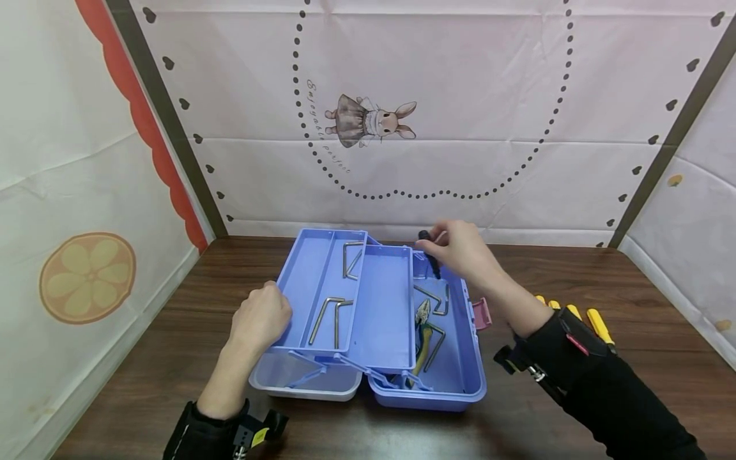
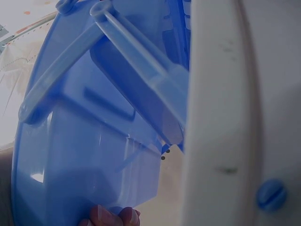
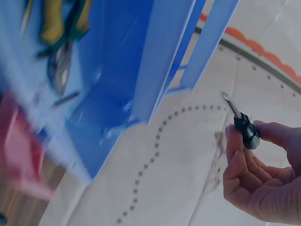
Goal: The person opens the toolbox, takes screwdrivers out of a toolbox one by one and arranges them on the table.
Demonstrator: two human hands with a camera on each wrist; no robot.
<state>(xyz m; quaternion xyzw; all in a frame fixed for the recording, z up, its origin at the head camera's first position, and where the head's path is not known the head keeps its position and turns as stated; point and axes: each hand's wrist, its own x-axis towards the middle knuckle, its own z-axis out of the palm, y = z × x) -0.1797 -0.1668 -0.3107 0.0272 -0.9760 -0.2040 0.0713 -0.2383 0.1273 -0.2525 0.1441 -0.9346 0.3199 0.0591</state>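
Note:
My right hand (image 1: 462, 249) pinches a stubby screwdriver (image 3: 246, 132) by its black handle between thumb and fingers, over the far right of the blue toolbox (image 1: 474, 382). In the right wrist view its short metal shaft is bare, pointing away from the palm. My left hand (image 1: 261, 319) grips the left edge of the raised blue tray (image 1: 307, 275), its fingertips (image 2: 107, 217) showing at the tray's edge in the left wrist view. Several bent hex keys (image 1: 321, 319) lie in that tray. Inside the box's base are pliers (image 1: 425, 338) with yellow-green handles, beside more hex keys (image 1: 439, 306).
A pink latch (image 1: 482, 314) sticks out from the box's right side. Yellow-handled tools (image 1: 599, 324) lie on the wooden table (image 1: 535, 415), partly behind my right forearm. A printed white cloth (image 1: 460, 115) stands behind the table.

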